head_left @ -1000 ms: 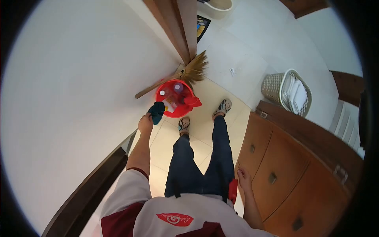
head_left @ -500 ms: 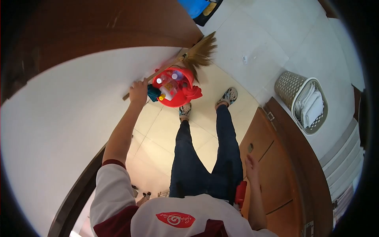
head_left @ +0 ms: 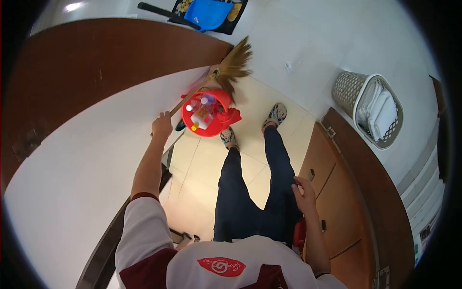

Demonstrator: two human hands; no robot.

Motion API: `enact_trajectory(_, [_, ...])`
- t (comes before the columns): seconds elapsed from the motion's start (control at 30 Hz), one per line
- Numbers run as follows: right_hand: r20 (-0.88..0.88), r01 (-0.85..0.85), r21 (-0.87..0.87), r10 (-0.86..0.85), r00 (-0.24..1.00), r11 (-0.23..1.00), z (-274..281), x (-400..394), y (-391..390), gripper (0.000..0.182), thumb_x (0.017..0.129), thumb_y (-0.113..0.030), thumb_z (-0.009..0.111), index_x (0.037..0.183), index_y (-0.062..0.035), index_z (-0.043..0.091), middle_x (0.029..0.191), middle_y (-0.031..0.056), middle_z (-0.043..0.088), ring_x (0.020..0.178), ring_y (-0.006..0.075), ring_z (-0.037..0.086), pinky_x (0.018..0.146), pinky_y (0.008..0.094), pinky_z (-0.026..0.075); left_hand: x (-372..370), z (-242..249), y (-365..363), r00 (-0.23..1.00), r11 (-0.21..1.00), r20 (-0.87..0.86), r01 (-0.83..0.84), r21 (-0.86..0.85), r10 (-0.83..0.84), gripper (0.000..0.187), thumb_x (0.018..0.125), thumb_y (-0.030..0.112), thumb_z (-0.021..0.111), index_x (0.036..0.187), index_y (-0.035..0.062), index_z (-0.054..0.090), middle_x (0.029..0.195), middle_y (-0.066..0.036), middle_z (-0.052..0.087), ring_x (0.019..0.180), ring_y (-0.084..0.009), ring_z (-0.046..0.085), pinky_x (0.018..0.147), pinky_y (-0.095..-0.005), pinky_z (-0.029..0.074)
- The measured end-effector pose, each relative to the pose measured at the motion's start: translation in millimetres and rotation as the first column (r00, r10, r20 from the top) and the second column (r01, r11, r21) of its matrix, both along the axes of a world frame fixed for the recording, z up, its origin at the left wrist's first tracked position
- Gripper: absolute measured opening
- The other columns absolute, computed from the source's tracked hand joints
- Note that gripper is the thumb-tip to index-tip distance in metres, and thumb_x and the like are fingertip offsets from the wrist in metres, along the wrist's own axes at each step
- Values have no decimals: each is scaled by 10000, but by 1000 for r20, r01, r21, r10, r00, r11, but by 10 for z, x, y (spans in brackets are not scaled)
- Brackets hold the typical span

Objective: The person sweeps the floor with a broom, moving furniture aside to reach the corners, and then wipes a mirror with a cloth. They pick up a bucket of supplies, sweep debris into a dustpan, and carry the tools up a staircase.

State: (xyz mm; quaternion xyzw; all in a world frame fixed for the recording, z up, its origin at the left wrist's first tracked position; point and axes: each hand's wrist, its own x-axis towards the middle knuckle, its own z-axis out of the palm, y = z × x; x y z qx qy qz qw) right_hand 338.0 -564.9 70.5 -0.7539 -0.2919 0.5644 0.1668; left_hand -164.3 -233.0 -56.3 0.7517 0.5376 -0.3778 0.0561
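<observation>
My left hand (head_left: 162, 124) is closed around the handle of a broom (head_left: 231, 65), whose straw bristles fan out at the upper middle. Beside the broom stick, a red bucket (head_left: 202, 131) stands on the floor with several bottles inside, one with a yellow cap, and a red item over its right rim. Dark green cloth (head_left: 180, 125) shows partly behind the bucket. My right hand (head_left: 304, 193) hangs by my right thigh, fingers loosely apart, holding nothing visible.
A blue dustpan (head_left: 208, 14) with a dark handle rests on a patterned mat at the top. To the right stands a woven basket (head_left: 347, 91) with white cloths. A wooden door (head_left: 337, 202) is at my right, and a white wall (head_left: 72, 159) at my left.
The view has shifted, showing more of the dustpan. My left hand has moved down the broom stick toward its end. My right hand has risen beside my thigh.
</observation>
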Motion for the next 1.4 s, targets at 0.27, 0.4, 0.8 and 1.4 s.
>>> enact_trajectory(0.27, [-353,-38,87,66,933,995,-177,-1122,536,466,900,-252,653,1287,-25,527,1182,164,609,1088,262,594,930,343,460,483,545,-1440,740,791,303,-496,-358,601,369,881,78,434,1249,54,451,1112,-265,569,954,-453,590,810,-546,481])
enact_trajectory(0.4, [-507,244,-374,-418,754,895,-602,-2020,816,725,867,-349,690,1442,-106,322,1021,147,606,859,208,617,673,290,493,1650,1488,-2619,352,598,483,-466,-652,802,504,914,135,509,1378,-22,387,1239,-246,517,1171,-357,504,1014,-420,379])
enact_trajectory(0.8, [-259,316,-389,-432,864,865,-714,-1923,-45,495,931,-189,590,1376,-62,415,653,-18,473,432,46,391,378,209,318,-1552,-1854,-2510,581,751,521,-630,-200,626,326,904,299,587,1162,101,614,1104,-154,620,1009,-341,608,856,-417,490])
enact_trajectory(1.4, [-221,350,-451,-483,847,821,-1157,-1684,-130,554,899,-44,529,1416,-20,333,694,5,505,447,45,422,405,186,343,-2110,-3491,-2195,309,523,520,-784,-335,796,348,856,186,674,1145,2,618,1079,-153,665,1018,-240,630,880,-318,472])
